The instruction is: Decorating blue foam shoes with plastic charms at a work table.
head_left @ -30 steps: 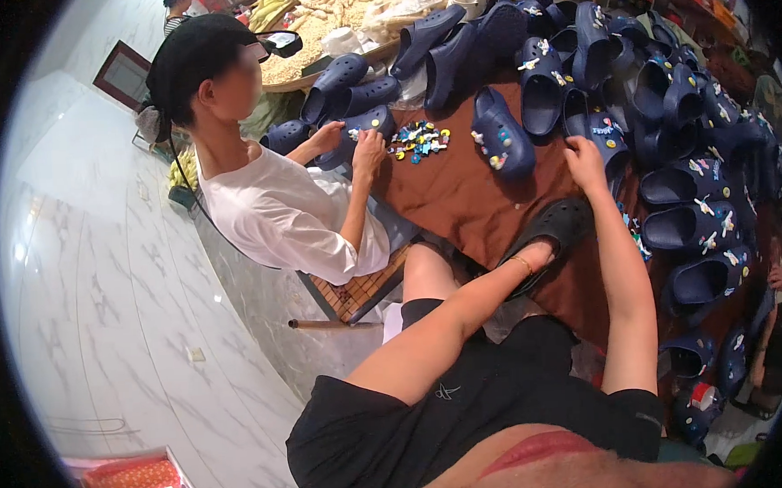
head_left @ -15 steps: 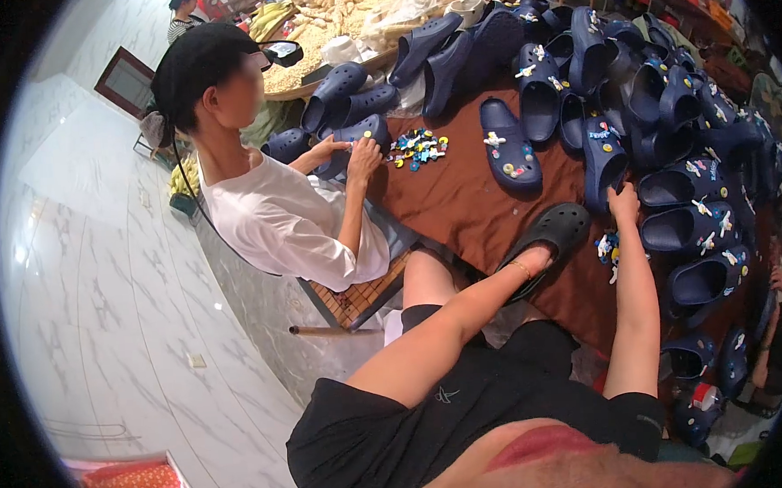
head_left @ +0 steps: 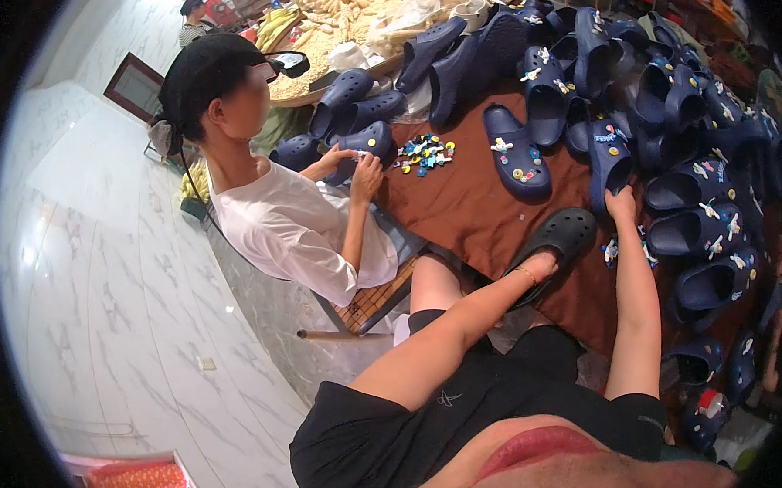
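My right hand (head_left: 619,204) is closed on the heel end of a navy clog (head_left: 610,158), its fingertips partly hidden. That clog lies on the brown cloth (head_left: 445,194) and has small charms near its toe. My left forearm ends at the opening of a black clog (head_left: 563,236); my left hand (head_left: 542,264) is mostly inside it, with its fingers hidden. Another navy clog (head_left: 518,156), fitted with a white figure and round charms, lies beyond the black one. A few loose charms (head_left: 611,252) lie beside my right wrist, partly covered by the arm.
A co-worker (head_left: 281,218) in a white shirt sits at the left, hands at a navy clog (head_left: 369,142). Near them is a pile of small charms (head_left: 424,155). Many decorated navy clogs (head_left: 698,183) crowd the right side. A tray of corn (head_left: 347,36) stands at the back.
The view has shifted slightly, so everything sits a little farther right. The co-worker's near hand has dropped lower on their clog. My right hand still grips the same navy clog.
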`<state>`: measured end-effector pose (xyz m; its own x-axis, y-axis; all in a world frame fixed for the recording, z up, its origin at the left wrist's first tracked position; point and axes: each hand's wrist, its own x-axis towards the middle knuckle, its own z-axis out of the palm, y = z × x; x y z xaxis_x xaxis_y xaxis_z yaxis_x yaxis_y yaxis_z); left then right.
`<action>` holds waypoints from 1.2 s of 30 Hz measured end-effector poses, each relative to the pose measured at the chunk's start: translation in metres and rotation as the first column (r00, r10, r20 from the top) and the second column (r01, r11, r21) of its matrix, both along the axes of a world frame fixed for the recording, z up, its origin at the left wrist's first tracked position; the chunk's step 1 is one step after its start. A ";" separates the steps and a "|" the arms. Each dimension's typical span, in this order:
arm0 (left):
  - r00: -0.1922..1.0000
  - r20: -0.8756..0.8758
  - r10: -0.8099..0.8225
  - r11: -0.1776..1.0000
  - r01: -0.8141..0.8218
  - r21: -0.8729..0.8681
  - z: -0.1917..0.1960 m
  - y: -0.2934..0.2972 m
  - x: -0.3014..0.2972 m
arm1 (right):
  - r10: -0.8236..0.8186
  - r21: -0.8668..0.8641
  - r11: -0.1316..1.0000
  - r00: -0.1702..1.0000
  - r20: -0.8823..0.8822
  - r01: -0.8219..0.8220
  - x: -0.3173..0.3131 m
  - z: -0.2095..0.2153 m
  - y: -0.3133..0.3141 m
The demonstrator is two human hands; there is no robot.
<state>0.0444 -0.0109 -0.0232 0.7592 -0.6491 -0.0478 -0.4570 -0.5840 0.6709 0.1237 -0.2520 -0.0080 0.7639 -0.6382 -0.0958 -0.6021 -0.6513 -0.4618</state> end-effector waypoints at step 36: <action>0.986 0.139 0.088 0.822 0.007 -0.569 0.049 -0.013 -0.003 | 0.474 -0.091 0.880 0.848 0.236 -0.466 0.031 0.004 0.020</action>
<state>0.0416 -0.0240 0.0262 0.7522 -0.4942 0.4359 -0.5650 -0.1433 0.8125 0.1551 -0.2319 -0.0042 0.9696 -0.1965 0.1458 -0.0913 -0.8435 -0.5293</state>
